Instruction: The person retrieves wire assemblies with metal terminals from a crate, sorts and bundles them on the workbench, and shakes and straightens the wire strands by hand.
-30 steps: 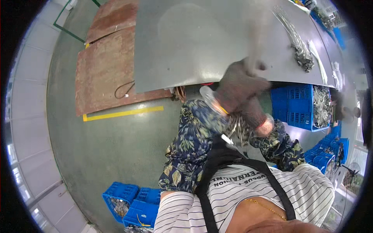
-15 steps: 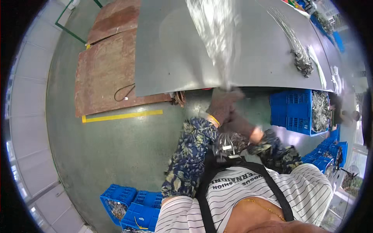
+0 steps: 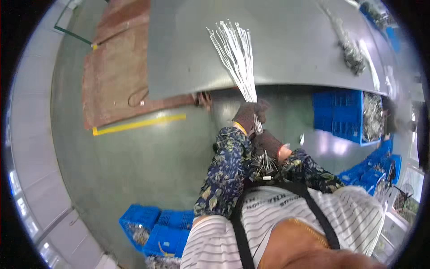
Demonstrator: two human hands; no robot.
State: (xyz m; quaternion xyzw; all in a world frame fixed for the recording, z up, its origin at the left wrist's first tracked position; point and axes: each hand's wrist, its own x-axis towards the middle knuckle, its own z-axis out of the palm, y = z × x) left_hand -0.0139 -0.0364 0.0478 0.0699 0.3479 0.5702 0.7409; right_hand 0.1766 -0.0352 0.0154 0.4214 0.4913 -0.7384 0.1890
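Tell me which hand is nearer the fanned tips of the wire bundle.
Left. The left hand grips the wire bundle just below the table edge, closer to the fanned tips; the right hand holds it lower, near the body.

Setting: factory or workshop floor. Evidence: large grey metal worktable point(image 3: 291, 49) just beyond the fingers point(image 3: 251, 117); blue plastic crates point(image 3: 342, 114) of small metal parts to their right, more crates point(image 3: 156, 226) well below and left. Green painted concrete floor point(image 3: 134, 166) with a yellow marking line point(image 3: 139, 124) and a brown mat point(image 3: 121, 85) to their left.
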